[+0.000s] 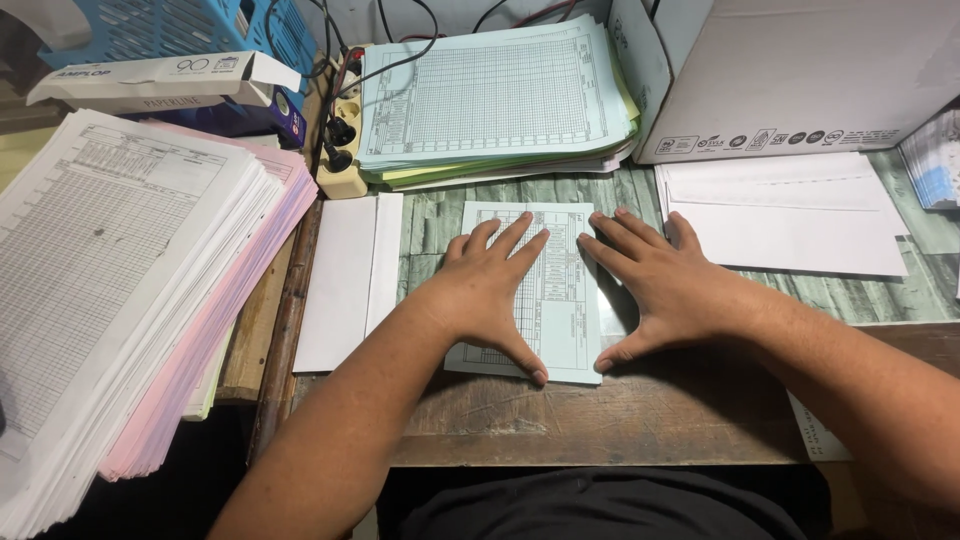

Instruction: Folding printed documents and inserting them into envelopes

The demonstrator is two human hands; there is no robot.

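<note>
left hand [487, 290] covers middle of pale-blue form [560, 300]; its print too small to read. Left paper stack [110, 290] and cardboard box [800, 70] cut by frame edges.

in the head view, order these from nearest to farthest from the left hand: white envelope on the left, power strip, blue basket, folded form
1. Folded form: directly under the left hand, touching it.
2. White envelope: just to the hand's left on the table.
3. Power strip: farther back and left, beside the green paper stack.
4. Blue basket: far back-left corner.
</note>
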